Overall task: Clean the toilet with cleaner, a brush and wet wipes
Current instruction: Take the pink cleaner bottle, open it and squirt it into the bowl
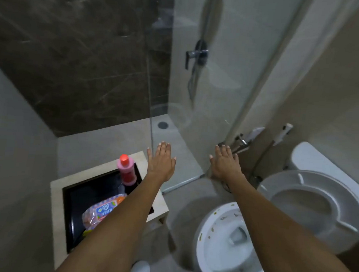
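Reaching forward with straight fingers held together and holding nothing, left hand (161, 163) hangs over the tray's (69, 213) far corner, right hand (224, 166) beyond it toward the open, soiled toilet (221, 239); cleaner (127, 170) and wipes (102, 210) sit in the tray.

Dim, flat indoor light, greenish-grey cast, no hard shadows; I can't tell where the source is. Soft reflections and smears on the glass shower panel (217, 86), faint sheen on the dark marble wall (75, 50). Whole frame soft and compression-smeared, fine detail lost. Wide-angle bend: straight edges curve toward the borders, my forearms stretch at the bottom. Toilet bowl (217, 245) is the brightest patch, not blown out.
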A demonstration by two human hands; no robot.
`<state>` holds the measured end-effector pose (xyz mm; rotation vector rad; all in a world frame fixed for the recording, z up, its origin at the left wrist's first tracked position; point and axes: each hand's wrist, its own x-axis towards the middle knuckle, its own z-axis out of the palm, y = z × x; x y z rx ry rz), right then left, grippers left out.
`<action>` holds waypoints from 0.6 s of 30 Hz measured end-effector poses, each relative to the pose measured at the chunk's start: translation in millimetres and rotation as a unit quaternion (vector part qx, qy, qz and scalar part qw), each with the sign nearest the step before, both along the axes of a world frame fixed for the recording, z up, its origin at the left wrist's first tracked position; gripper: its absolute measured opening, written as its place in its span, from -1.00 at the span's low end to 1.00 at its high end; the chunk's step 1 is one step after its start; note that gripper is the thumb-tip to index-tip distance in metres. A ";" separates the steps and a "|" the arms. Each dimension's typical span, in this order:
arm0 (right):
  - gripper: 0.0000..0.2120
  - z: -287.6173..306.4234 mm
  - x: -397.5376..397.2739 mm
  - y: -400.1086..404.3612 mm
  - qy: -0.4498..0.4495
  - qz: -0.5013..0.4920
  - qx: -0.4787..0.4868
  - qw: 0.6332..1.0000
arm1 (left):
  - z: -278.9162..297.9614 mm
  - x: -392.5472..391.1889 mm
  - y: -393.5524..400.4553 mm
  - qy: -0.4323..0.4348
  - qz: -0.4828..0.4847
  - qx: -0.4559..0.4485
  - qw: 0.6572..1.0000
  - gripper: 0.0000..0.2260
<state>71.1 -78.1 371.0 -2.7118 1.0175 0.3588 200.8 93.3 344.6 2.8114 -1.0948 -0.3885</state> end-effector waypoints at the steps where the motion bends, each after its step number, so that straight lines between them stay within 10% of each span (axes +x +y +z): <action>1: -0.44 -4.3 6.6 8.5 0.007 0.018 0.001 1.000 | -4.0 2.1 13.3 0.000 0.018 0.003 1.000 -0.48; 18: -0.44 -93.9 125.7 174.1 0.068 0.139 0.064 0.986 | -67.7 79.5 212.3 0.051 0.170 0.071 0.982 -0.47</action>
